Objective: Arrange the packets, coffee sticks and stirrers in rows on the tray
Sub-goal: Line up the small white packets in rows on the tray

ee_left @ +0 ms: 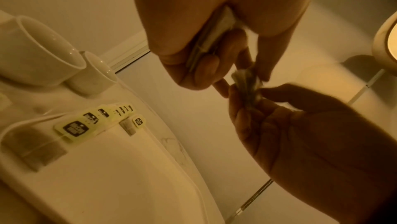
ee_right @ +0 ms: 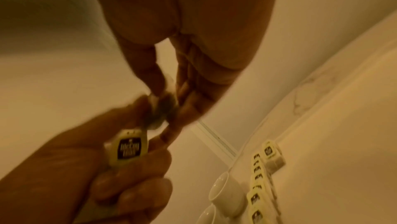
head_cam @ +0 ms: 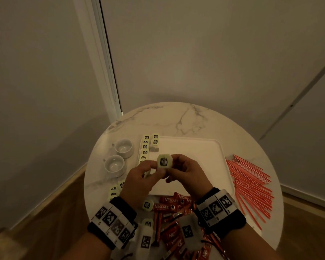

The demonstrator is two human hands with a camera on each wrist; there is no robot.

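Both hands hold one pale green packet with a black label, raised above the white tray. My left hand pinches its left side and my right hand pinches its right side. The left hand also keeps another packet tucked against its palm. A row of packets lines the tray's left edge, and two more packets sit beside it. Red coffee sticks lie piled in front of the tray. Red stirrers lie spread to its right.
Two white cups stand left of the tray on the round marble table. Loose packets lie near my left wrist, one more by the coffee sticks. Walls close in behind the table.
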